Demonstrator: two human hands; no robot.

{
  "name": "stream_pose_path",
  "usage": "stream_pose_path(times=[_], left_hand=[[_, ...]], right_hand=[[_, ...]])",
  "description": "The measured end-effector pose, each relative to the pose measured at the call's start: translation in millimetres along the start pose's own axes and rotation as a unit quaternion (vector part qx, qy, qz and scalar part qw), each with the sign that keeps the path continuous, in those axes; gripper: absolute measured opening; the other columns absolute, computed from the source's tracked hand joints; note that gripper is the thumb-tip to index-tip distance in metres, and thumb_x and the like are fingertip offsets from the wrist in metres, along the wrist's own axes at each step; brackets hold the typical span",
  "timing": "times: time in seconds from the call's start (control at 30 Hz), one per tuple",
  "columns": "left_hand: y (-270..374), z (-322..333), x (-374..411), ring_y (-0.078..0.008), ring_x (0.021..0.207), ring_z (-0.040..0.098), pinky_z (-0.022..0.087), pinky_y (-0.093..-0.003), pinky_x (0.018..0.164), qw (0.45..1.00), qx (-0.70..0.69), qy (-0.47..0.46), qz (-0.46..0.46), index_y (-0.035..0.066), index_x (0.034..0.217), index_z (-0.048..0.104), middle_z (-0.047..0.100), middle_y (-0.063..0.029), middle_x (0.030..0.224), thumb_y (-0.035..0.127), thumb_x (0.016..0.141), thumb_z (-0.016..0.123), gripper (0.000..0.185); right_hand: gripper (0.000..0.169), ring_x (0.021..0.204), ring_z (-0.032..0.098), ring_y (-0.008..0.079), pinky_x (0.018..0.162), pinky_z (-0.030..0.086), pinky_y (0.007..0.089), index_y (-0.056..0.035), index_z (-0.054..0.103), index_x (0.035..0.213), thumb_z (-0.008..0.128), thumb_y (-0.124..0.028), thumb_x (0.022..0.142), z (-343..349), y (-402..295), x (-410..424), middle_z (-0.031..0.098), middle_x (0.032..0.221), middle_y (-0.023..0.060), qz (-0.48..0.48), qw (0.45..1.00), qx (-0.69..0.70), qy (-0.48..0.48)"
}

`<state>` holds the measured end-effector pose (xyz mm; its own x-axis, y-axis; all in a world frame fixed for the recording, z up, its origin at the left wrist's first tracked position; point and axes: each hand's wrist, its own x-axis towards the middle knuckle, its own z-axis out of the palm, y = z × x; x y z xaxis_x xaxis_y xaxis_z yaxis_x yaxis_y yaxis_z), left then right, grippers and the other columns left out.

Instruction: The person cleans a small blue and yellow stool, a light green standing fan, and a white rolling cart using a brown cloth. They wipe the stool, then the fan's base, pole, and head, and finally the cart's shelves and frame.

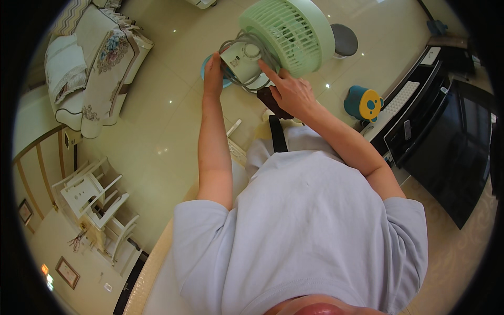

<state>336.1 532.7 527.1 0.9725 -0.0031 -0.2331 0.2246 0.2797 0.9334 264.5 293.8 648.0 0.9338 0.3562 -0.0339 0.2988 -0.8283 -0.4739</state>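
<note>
A light green electric fan [289,35] with a round slatted grille is in front of me at the top of the view. Its pale base [241,59] has a round knob [252,50] and faces me, with a grey power cord [271,59] looped around it. My left hand [214,73] grips the base's left edge; its fingers are partly hidden behind it. My right hand [293,92] is at the base's right side, index finger extended to just below the knob, the other fingers bent near the cord. A dark brown object [271,103] is under my right hand; I cannot tell what it is.
Behind the base is a blue round item [204,71]. A grey-topped stool [344,39] and a blue-and-yellow bear-faced stool [362,103] stand to the right, beside a cabinet with a television [453,149]. A covered sofa [102,59] is at left, white chairs [84,193] lower left.
</note>
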Motion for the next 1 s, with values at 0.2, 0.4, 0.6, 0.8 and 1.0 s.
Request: stream_pose_path(times=[0.2,0.4,0.6,0.8,1.0], left_hand=[[-20,-6,16,-0.0183,0.096,0.06,0.047,-0.0314,0.086,0.998,-0.057,0.04,-0.004,-0.004,0.113,0.057,0.063,-0.0104,0.105,0.04,0.098,0.044,0.048],[-16,-5,24,-0.0189,0.096,0.06,0.048,-0.0322,0.085,0.992,-0.128,0.0,-0.006,-0.003,0.113,0.057,0.064,-0.0107,0.104,0.039,0.098,0.045,0.047],[-23,2,14,-0.0208,0.103,0.058,0.046,-0.0351,0.091,0.993,-0.113,0.039,-0.01,-0.003,0.117,0.054,0.061,-0.0123,0.112,0.046,0.097,0.042,0.054],[-27,6,-4,-0.0201,0.105,0.057,0.045,-0.034,0.091,0.992,-0.11,0.059,-0.005,-0.004,0.117,0.053,0.06,-0.0125,0.113,0.054,0.095,0.039,0.063],[-16,18,-6,-0.0141,0.09,0.057,0.045,-0.0287,0.08,0.994,-0.067,0.086,0.016,0.0,0.104,0.058,0.062,-0.0068,0.098,0.052,0.095,0.043,0.055]], right_hand=[[0.066,0.064,0.059,0.0301,0.058,0.048,0.042,-0.0335,0.03,0.144,0.055,-0.015,0.086,4,2,2,0.055,0.084,0.0094,-0.009,1.0,-0.017,-0.013],[0.066,0.063,0.059,0.0292,0.056,0.049,0.0416,-0.0353,0.03,0.144,0.055,-0.015,0.085,7,3,4,0.054,0.084,0.0087,-0.027,0.999,-0.027,-0.002],[0.063,0.062,0.061,0.0322,0.056,0.05,0.0423,-0.034,0.035,0.141,0.054,-0.013,0.085,6,4,6,0.058,0.088,0.0137,-0.049,0.999,-0.011,-0.006],[0.063,0.062,0.059,0.0305,0.056,0.048,0.042,-0.0321,0.031,0.144,0.052,-0.016,0.088,11,8,3,0.058,0.084,0.0128,-0.057,0.997,-0.054,-0.028],[0.057,0.064,0.06,0.0301,0.055,0.048,0.0409,-0.0308,0.037,0.141,0.053,-0.018,0.088,12,10,3,0.06,0.087,0.0105,-0.064,0.996,-0.032,-0.046]])
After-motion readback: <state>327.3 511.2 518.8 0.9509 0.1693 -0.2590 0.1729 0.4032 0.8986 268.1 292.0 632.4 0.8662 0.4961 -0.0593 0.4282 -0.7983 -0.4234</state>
